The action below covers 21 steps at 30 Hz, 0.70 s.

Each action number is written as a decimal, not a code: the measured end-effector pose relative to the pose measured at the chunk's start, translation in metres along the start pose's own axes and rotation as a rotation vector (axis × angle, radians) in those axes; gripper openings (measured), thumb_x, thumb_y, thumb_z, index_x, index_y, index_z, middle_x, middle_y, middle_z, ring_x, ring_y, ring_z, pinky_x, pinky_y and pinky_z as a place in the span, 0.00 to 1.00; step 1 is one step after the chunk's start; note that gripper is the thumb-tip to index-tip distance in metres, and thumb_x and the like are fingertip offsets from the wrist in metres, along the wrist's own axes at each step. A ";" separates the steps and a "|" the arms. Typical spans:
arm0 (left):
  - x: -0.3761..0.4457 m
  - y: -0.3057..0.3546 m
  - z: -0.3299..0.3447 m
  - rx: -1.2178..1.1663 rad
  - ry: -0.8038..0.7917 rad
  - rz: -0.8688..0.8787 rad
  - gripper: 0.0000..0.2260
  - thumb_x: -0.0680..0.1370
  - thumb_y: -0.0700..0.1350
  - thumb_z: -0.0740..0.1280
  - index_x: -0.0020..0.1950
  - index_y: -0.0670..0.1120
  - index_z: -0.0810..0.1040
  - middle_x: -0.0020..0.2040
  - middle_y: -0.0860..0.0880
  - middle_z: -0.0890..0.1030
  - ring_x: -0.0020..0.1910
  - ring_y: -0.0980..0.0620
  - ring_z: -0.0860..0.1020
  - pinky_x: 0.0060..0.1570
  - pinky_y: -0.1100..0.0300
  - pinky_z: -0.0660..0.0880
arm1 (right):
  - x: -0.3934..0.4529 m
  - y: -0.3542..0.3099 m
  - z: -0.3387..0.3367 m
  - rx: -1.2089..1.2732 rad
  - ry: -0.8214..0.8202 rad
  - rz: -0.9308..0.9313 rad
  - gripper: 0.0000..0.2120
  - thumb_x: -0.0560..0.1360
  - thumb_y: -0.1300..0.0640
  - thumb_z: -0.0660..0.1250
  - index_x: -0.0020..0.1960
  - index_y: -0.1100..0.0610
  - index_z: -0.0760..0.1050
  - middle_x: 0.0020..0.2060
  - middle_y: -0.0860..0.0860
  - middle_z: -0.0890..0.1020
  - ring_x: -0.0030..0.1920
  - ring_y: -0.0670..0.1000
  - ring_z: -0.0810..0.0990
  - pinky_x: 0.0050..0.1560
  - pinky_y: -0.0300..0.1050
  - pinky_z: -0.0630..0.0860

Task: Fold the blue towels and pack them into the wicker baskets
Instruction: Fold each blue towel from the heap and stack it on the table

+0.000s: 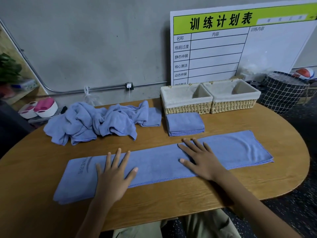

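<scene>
Grey wall [85, 40] runs behind the wooden table [223, 189] I am working at, with a white and green chart board [223, 48] leaning against it at the far right. Across the near middle of the table lies a long blue towel [157, 165], folded into a narrow strip running left to right. I have my left hand [115, 176] flat on its left part, fingers straight and spread, and my right hand [204, 162] flat on its middle, fingers likewise spread; neither hand grips anything. Just beyond the strip sits a folded towel [185, 124], right in front of the left wicker basket [187, 107]. The right wicker basket [233, 103] stands touching it; both show only their cloth lining inside. At the far left lies a crumpled heap of blue towels [96, 122]. Off the table's right end stands a dark checked hamper [283, 95].
</scene>
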State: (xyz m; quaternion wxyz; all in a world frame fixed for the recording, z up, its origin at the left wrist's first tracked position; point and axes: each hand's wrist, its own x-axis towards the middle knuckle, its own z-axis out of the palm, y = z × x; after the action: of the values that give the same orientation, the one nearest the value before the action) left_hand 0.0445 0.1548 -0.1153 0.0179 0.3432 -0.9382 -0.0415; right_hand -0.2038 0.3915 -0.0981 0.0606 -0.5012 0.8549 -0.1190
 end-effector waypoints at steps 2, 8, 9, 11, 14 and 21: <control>-0.002 -0.012 -0.002 0.014 0.018 -0.005 0.43 0.69 0.78 0.32 0.81 0.63 0.46 0.82 0.55 0.43 0.81 0.43 0.43 0.73 0.30 0.49 | -0.004 0.016 -0.001 -0.014 0.022 0.035 0.44 0.68 0.21 0.29 0.79 0.35 0.47 0.80 0.38 0.44 0.80 0.47 0.39 0.78 0.53 0.40; -0.007 -0.052 -0.005 0.074 -0.001 -0.078 0.42 0.73 0.78 0.38 0.79 0.58 0.62 0.80 0.49 0.62 0.77 0.36 0.61 0.67 0.28 0.63 | -0.019 0.066 -0.016 -0.035 0.031 0.184 0.46 0.64 0.19 0.29 0.79 0.35 0.45 0.80 0.38 0.44 0.80 0.47 0.41 0.78 0.53 0.42; -0.008 -0.057 -0.007 0.070 0.003 -0.088 0.42 0.73 0.78 0.38 0.79 0.58 0.63 0.80 0.48 0.63 0.77 0.35 0.62 0.66 0.28 0.64 | -0.021 0.074 -0.019 -0.040 0.032 0.208 0.48 0.63 0.18 0.28 0.79 0.35 0.45 0.80 0.38 0.44 0.80 0.48 0.41 0.78 0.54 0.43; -0.009 -0.066 -0.007 0.064 0.008 -0.108 0.44 0.72 0.79 0.37 0.80 0.58 0.62 0.80 0.48 0.61 0.77 0.36 0.61 0.65 0.28 0.65 | -0.025 0.088 -0.025 -0.047 0.033 0.250 0.50 0.62 0.18 0.27 0.79 0.35 0.46 0.79 0.38 0.44 0.80 0.48 0.42 0.78 0.54 0.43; -0.011 -0.073 -0.006 0.080 0.003 -0.128 0.45 0.70 0.79 0.34 0.81 0.58 0.58 0.82 0.48 0.58 0.78 0.38 0.58 0.66 0.29 0.64 | -0.030 0.106 -0.029 -0.050 0.026 0.280 0.48 0.63 0.18 0.29 0.79 0.35 0.45 0.79 0.38 0.43 0.80 0.48 0.41 0.78 0.54 0.42; -0.013 -0.068 -0.011 0.100 -0.016 -0.164 0.51 0.62 0.79 0.24 0.81 0.61 0.46 0.83 0.51 0.46 0.81 0.42 0.49 0.71 0.33 0.56 | -0.035 0.128 -0.033 -0.054 0.011 0.287 0.41 0.68 0.22 0.34 0.79 0.35 0.43 0.80 0.39 0.43 0.80 0.49 0.41 0.78 0.55 0.43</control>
State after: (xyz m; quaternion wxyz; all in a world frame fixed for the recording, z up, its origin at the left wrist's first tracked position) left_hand 0.0990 0.1108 -0.1108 -0.0101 0.4188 -0.9080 0.0015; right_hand -0.3016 0.4863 -0.1007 0.0587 -0.3747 0.9210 -0.0889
